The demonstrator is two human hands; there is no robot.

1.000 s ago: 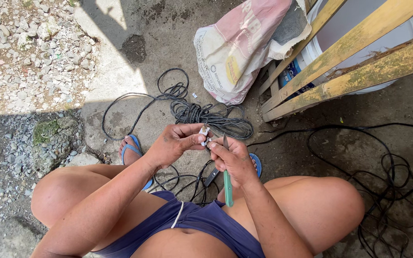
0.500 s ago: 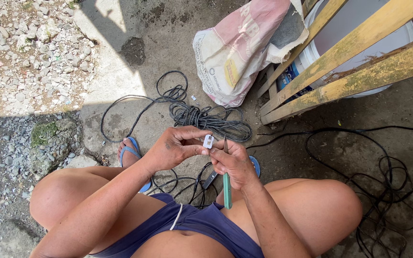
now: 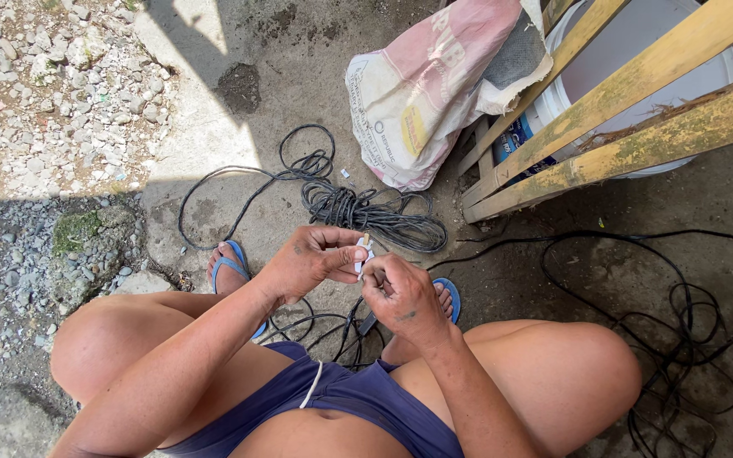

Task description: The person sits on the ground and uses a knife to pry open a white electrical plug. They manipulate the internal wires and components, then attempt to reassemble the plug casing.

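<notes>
Left hand [image 3: 305,261] pinched small white plug [image 3: 363,252]; right hand [image 3: 403,294] closed on it too, above coiled black cable [image 3: 372,212].

We looked down on a bare concrete floor [image 3: 299,76], part sunlit, part in shade. Far left lay a spread of grey gravel [image 3: 53,85], and near it on the left sat a mossy stone [image 3: 86,242]. In the middle a bundle of black cable [image 3: 366,212] lay coiled on the concrete, one loose loop running out to its left. Far right of centre a pink and white sack [image 3: 434,93] slumped against a white bucket [image 3: 638,51] behind yellow wooden slats [image 3: 621,110]. More black cable [image 3: 689,339] tangled across the shaded floor on the right. Two blue sandals [image 3: 232,265] stood near us.
</notes>
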